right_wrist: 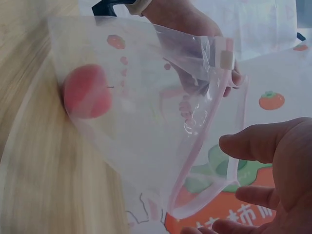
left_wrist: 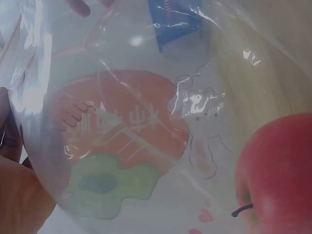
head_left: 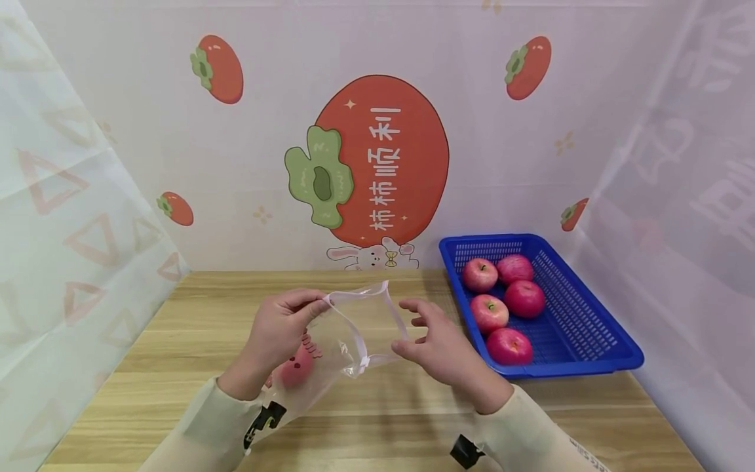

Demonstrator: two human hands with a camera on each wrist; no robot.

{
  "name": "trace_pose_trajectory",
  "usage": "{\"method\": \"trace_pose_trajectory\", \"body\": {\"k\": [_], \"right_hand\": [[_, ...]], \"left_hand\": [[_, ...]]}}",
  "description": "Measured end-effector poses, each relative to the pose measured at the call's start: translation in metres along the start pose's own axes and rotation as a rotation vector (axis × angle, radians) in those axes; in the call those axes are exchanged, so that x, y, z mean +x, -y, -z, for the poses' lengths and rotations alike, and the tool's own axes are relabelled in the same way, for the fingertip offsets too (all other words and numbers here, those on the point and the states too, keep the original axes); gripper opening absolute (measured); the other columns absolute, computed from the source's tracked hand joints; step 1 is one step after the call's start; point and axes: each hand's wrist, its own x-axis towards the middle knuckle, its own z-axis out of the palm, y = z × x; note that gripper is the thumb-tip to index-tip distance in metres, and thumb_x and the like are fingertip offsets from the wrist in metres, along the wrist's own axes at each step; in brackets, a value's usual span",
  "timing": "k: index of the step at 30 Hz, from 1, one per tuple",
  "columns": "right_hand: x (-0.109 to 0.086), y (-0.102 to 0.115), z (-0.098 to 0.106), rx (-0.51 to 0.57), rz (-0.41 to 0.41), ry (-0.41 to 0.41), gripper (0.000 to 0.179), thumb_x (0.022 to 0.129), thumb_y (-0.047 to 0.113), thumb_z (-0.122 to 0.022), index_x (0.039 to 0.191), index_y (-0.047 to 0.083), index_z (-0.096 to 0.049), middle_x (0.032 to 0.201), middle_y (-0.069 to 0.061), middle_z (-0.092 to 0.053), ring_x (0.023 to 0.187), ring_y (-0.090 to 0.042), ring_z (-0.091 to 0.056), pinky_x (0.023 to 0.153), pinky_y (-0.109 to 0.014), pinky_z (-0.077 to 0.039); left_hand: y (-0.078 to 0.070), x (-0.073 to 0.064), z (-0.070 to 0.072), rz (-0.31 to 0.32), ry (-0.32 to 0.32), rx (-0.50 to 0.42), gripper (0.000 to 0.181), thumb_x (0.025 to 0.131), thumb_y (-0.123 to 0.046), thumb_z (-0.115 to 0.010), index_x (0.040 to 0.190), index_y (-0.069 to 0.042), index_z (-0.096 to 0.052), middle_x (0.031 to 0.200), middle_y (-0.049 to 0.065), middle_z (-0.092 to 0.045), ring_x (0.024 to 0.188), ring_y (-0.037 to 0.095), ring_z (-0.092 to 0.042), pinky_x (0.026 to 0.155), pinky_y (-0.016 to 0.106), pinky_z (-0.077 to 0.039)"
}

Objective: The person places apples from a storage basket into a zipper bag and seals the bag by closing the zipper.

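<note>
A clear zip bag (head_left: 333, 367) with a pale pink slider strip gapes at its mouth above the wooden table. My left hand (head_left: 277, 334) pinches the bag's rim at its left corner, thumb on top. One red apple (right_wrist: 90, 92) lies in the bottom of the bag, partly seen through the printed plastic; its stem shows in the left wrist view. At the right side of the mouth is my right hand (head_left: 442, 344), thumb and fingers spread apart with nothing between them, fingertips close to the pink rim.
On the right of the wooden table (head_left: 177, 360) stands a blue plastic basket (head_left: 580, 308) with several red apples (head_left: 510, 345) in its left half. A white printed cloth (head_left: 265, 164) forms the back and side walls.
</note>
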Motion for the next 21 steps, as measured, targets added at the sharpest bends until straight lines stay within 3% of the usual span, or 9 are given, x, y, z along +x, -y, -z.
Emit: {"method": "trace_pose_trajectory", "body": {"k": [5, 10, 15, 21], "right_hand": [[0.002, -0.004, 0.018, -0.012, -0.028, -0.013, 0.064, 0.083, 0.024, -0.081, 0.139, 0.013, -0.054, 0.138, -0.010, -0.052, 0.120, -0.032, -0.055, 0.085, -0.046, -0.055], [0.004, -0.011, 0.052, -0.072, -0.057, -0.009, 0.071, 0.085, 0.031, -0.079, 0.145, 0.013, -0.047, 0.145, -0.016, -0.047, 0.127, -0.038, -0.051, 0.092, -0.052, -0.050], [0.004, -0.017, 0.088, -0.168, -0.078, 0.026, 0.084, 0.087, 0.047, -0.075, 0.154, 0.014, -0.036, 0.152, -0.018, -0.039, 0.132, -0.043, -0.045, 0.096, -0.057, -0.046], [0.001, -0.030, 0.125, -0.184, -0.111, 0.094, 0.094, 0.089, 0.056, -0.069, 0.160, 0.020, -0.021, 0.153, -0.023, -0.035, 0.134, -0.047, -0.039, 0.100, -0.064, -0.038]], "left_hand": [[0.002, 0.000, -0.001, -0.001, 0.000, 0.005, 0.010, 0.090, -0.019, -0.077, 0.097, -0.012, -0.079, 0.088, -0.001, -0.071, 0.054, 0.014, -0.045, 0.046, 0.025, -0.040], [0.002, 0.001, 0.000, 0.001, 0.002, 0.019, 0.015, 0.090, -0.021, -0.076, 0.099, -0.009, -0.079, 0.092, -0.002, -0.072, 0.057, 0.015, -0.048, 0.048, 0.025, -0.041], [0.003, 0.001, 0.001, -0.017, 0.004, 0.019, 0.015, 0.090, -0.020, -0.077, 0.099, -0.009, -0.079, 0.093, -0.003, -0.073, 0.058, 0.015, -0.049, 0.048, 0.025, -0.041], [0.003, 0.001, 0.000, -0.018, 0.010, 0.002, 0.013, 0.090, -0.019, -0.077, 0.098, -0.010, -0.080, 0.091, 0.000, -0.072, 0.058, 0.014, -0.048, 0.048, 0.024, -0.040]]}}
